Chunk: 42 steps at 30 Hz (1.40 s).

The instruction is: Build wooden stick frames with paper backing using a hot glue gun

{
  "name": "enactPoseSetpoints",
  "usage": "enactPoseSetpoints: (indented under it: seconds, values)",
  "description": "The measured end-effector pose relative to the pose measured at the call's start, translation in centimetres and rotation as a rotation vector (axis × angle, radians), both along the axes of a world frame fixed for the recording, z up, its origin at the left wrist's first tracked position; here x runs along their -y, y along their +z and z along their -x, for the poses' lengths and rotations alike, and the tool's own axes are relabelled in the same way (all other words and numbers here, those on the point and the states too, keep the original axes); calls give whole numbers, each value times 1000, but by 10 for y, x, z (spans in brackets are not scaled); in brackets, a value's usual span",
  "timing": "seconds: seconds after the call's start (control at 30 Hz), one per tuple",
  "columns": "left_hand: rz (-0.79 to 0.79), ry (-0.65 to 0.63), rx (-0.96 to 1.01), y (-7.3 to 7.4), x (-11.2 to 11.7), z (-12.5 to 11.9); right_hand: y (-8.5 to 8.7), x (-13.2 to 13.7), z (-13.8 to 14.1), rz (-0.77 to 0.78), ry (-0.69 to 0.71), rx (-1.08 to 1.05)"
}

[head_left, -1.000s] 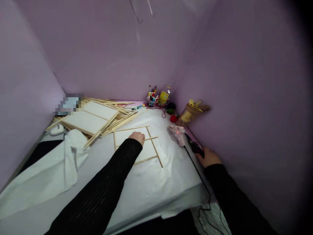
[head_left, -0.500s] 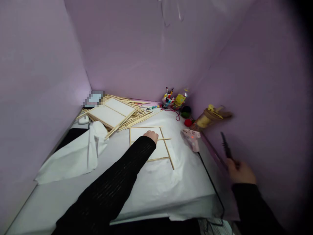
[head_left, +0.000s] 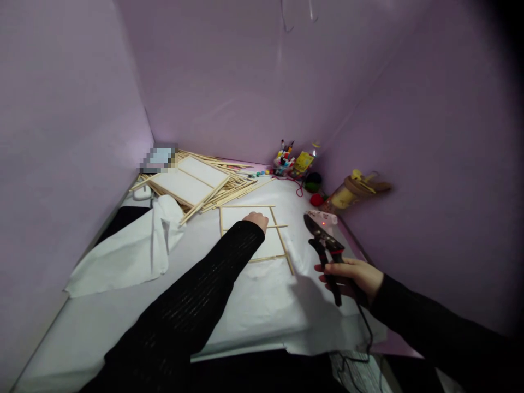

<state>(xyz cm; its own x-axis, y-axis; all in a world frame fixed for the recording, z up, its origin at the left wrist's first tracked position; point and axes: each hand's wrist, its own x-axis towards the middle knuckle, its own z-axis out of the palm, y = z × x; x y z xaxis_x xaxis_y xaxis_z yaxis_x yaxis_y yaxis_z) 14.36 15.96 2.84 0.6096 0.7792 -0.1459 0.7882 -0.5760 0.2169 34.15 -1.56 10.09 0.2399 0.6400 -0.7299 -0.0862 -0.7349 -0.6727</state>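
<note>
My left hand [head_left: 257, 220] is curled over a thin wooden stick [head_left: 278, 225] that crosses the middle of a stick frame [head_left: 282, 244]; its fingertips are hidden from me. White board [head_left: 268, 251] shows inside the frame, which lies flat on the white-covered table. One side stick sticks out past the frame's near corner. In my right hand [head_left: 354, 275] I grip black pruning shears [head_left: 326, 239] with red trim, held in the air right of the frame, handles spread and tip pointing up and left. Behind the shears, a pink glue gun [head_left: 329, 218] with a lit red light is partly covered.
Loose wooden sticks [head_left: 241, 188] lie at the back left under a white panel [head_left: 186, 185] with stick edging. A crumpled white cloth [head_left: 123, 265] is at left. Pens in a cup [head_left: 283, 161], yarn balls [head_left: 316, 200] and a tan container [head_left: 346, 194] stand at the back right. A black cord [head_left: 370, 335] hangs over the near edge.
My right hand has brought the pruning shears in from the far right, leftward over the table, in front of the glue gun. My left hand stays on the frame. The view has shifted slightly.
</note>
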Motion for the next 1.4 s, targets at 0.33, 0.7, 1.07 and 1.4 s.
enactPoseSetpoints:
  seconds: [0.33, 0.7, 1.07, 1.4]
  values:
    - [45, -10, 23, 5, 0, 1, 2, -35, 29, 201, 211, 57]
    - [63, -26, 35, 4, 0, 2, 5, -55, 43, 297, 283, 189]
    - [64, -41, 68, 4, 1, 5, 10, -64, 48, 284, 310, 225]
    - [116, 7, 55, 10, 0, 4, 15, -63, 56, 284, 313, 302]
